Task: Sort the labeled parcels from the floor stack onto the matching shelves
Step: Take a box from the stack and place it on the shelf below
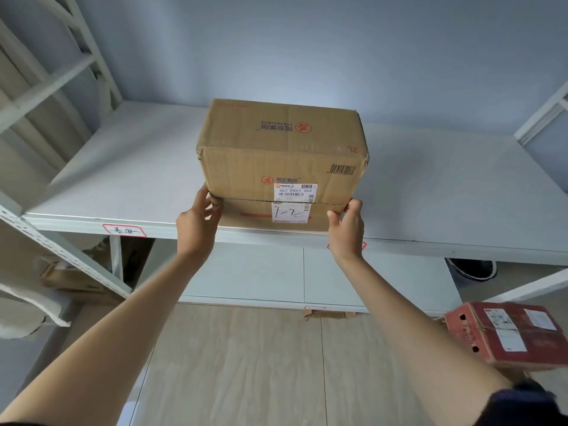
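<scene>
A brown cardboard parcel (281,155) rests on the white shelf (129,170), its near edge at the shelf's front lip. A white label on its front reads "1-2". My left hand (198,221) holds the parcel's lower left corner, fingers against the side. My right hand (347,227) pinches the lower right corner. Both arms reach forward from below. A red-framed tag (124,231) is stuck on the shelf's front edge to the left; a second tag is mostly hidden behind my right wrist.
A red parcel (507,333) with white labels lies at the lower right above the wooden floor. A lower shelf (261,275) sits beneath. Slotted shelf uprights (61,250) stand on the left with brown boxes behind; another white frame (544,118) rises on the right.
</scene>
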